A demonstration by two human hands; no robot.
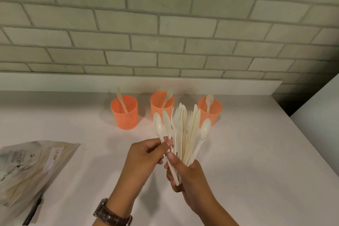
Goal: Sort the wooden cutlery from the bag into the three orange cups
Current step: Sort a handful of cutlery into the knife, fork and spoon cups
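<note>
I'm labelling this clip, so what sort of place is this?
Likely a kitchen or pantry counter: a plain white countertop meets a pale grey brick-pattern wall, and three orange perforated plastic cups stand on it, each holding cutlery.

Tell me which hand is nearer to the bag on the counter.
Left. The left hand, pinching a spoon, sits right of the bag, apart from it; the right hand, gripping the cutlery bundle, lies farther right, beyond the left hand.

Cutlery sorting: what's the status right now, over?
Right hand grips the cutlery bundle, left hand pinches a spoon at its edge. Three orange cups hold one piece each. Bag lies aside, out of the way.
</note>
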